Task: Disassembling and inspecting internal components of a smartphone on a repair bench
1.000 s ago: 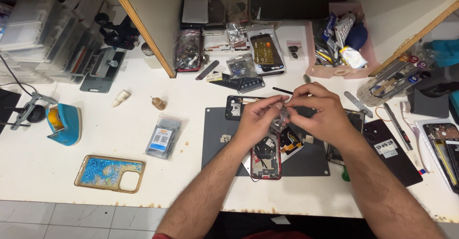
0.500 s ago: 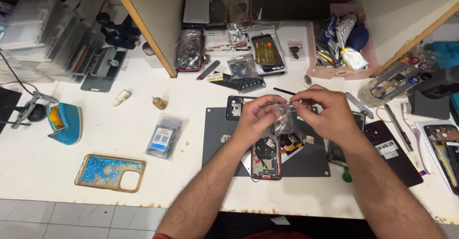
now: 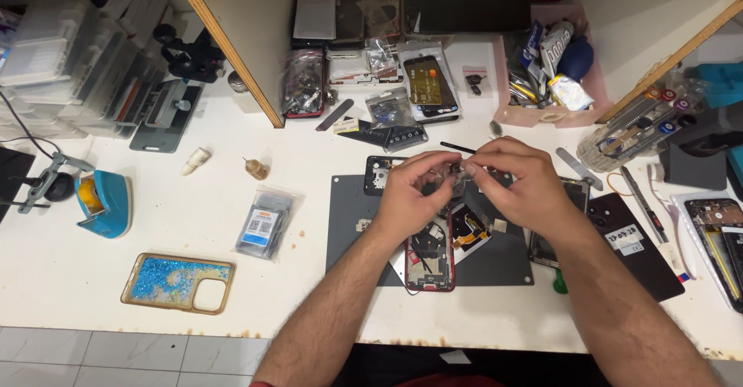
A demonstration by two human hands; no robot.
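My left hand (image 3: 412, 193) and my right hand (image 3: 517, 183) meet above the grey work mat (image 3: 352, 228), fingertips pinched together on a small clear plastic bag (image 3: 453, 176) that holds tiny parts. Under my hands lies an opened red-framed phone (image 3: 428, 257) with its insides showing. A loose part with a gold patch (image 3: 469, 230) rests beside the phone on the mat. A black camera-frame piece (image 3: 378, 175) sits at the mat's top left corner.
A glittery blue phone case (image 3: 177, 282) and a bagged battery (image 3: 265, 223) lie at left, by a blue tape dispenser (image 3: 104, 203). A pink tray of tools (image 3: 546, 70), phones and parts bags (image 3: 392, 110) fill the back. A black phone back (image 3: 636, 244) and tweezers (image 3: 639, 198) lie at right.
Both hands rose slightly and moved toward the back of the mat, carrying the small clear bag with them; the opened phone beneath is more exposed.
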